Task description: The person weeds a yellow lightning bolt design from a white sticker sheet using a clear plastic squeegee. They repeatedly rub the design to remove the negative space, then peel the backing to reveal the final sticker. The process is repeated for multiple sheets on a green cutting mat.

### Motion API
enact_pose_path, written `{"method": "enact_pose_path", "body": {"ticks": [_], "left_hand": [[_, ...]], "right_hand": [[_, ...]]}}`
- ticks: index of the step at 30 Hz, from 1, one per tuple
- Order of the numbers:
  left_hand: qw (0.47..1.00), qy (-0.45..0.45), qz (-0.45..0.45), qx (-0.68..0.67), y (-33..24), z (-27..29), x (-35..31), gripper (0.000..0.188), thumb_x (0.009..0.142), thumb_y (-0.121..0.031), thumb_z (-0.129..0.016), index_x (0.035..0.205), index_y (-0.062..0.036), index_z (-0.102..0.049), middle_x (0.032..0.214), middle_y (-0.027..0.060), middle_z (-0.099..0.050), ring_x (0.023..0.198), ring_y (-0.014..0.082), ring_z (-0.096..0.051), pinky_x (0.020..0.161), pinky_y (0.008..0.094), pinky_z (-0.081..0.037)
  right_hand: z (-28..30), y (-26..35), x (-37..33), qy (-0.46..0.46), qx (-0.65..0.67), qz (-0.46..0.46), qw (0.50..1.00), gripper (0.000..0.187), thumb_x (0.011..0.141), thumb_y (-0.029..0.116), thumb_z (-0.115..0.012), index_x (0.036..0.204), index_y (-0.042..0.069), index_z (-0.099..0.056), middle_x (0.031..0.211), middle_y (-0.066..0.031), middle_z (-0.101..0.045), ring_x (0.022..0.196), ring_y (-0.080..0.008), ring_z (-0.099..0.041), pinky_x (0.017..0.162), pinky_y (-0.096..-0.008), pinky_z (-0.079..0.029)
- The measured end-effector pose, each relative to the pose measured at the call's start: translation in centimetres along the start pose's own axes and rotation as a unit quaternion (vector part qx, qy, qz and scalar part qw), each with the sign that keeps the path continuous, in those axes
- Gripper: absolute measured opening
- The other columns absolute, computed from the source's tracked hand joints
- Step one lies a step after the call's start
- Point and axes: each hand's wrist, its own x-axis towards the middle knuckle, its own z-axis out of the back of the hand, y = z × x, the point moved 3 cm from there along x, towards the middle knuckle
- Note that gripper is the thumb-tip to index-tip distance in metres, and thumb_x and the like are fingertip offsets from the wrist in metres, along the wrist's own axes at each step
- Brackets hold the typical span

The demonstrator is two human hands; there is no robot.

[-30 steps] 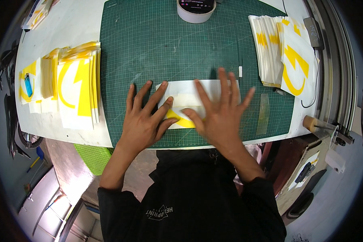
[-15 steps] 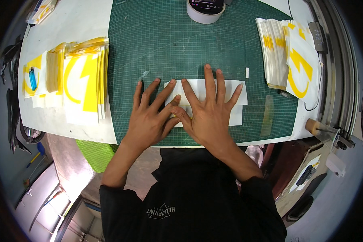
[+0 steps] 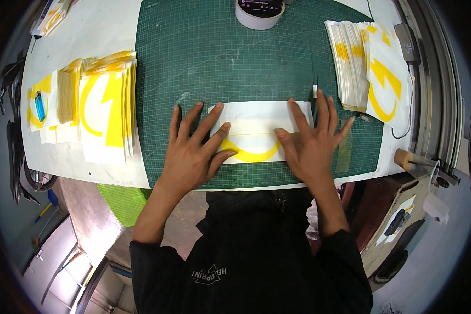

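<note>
A folded white paper sheet (image 3: 251, 125) with a yellow curved print lies on the green cutting mat (image 3: 220, 63), near its front edge. A flap is turned over along its upper part. My left hand (image 3: 191, 146) is spread on the sheet's left end, with the index finger and thumb on the paper and the outer fingers on the mat. At the right end rests my right hand (image 3: 314, 141), fingers stretched out. Its thumb and index finger touch the paper, while the other fingers reach past the sheet's edge. Neither hand grips anything.
Stacks of yellow-printed white paper (image 3: 102, 115) stand on the left, with a blue lighter (image 3: 40, 106) on one. Another paper stack (image 3: 350, 63) lies at the right. A tape roll (image 3: 260, 20) with a phone (image 3: 261, 6) sits at the far edge. A tape dispenser (image 3: 416, 166) is at the right.
My right hand has slid right across the sheet to its right end, uncovering the yellow curve. My left hand has stayed nearly in place. The whole view has shifted slightly.
</note>
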Motion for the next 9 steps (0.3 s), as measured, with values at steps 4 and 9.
{"method": "enact_pose_path", "body": {"ticks": [4,9], "left_hand": [[1.000,-0.007,0.001,0.006,0.0,-0.2,-0.2,0.050,0.095,-0.046,-0.073,0.131,-0.0120,-0.071,0.164,0.0099,-0.047,0.150,0.0428,-0.039,0.125,0.0696,-0.021],[1.000,0.000,0.007,0.009,-0.1,0.0,0.0,0.049,0.096,-0.048,-0.072,0.133,-0.0147,-0.071,0.165,0.0083,-0.046,0.151,0.0423,-0.038,0.126,0.0694,-0.020]], "right_hand": [[0.3,-2.5,-0.6,-0.024,0.001,-0.003,1.000,0.069,0.094,0.065,-0.067,0.143,0.016,-0.067,0.168,-0.0225,-0.031,0.158,-0.0470,-0.020,0.114,-0.0836,0.008],[-0.5,0.6,-1.2,-0.062,-0.024,0.217,0.974,0.082,0.088,0.065,-0.076,0.155,0.023,-0.055,0.171,-0.0124,-0.034,0.160,-0.0388,-0.022,0.123,-0.0754,0.002]]}}
